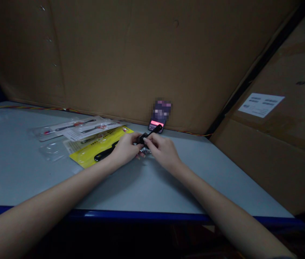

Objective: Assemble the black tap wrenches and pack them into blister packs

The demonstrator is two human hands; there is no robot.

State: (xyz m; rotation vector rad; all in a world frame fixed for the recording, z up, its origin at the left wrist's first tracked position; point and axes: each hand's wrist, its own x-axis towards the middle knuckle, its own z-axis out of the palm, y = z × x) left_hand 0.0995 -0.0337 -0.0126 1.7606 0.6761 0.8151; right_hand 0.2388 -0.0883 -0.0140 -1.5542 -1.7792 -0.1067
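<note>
Over the middle of the table, my left hand [125, 147] and my right hand [164, 149] are close together, both with fingers pinched on a small black tool [155, 129]. Its slim, rounded end sticks up to the right past my right fingers. Something shiny and silvery shows below my fingertips; its shape is too small to make out. A thick black handle [104, 154] juts out left of my left hand, above a yellow packaging card [87, 155]. My hand hides whether this handle and the held tool are one piece.
Carded tools in clear plastic packs [79, 126] lie at the back left, with an empty clear plastic shell [52, 149] in front. A phone [157, 126] leans against the cardboard wall [120, 64] behind. A labelled cardboard box [271, 151] borders the right side; the table's front edge [141, 215] is blue.
</note>
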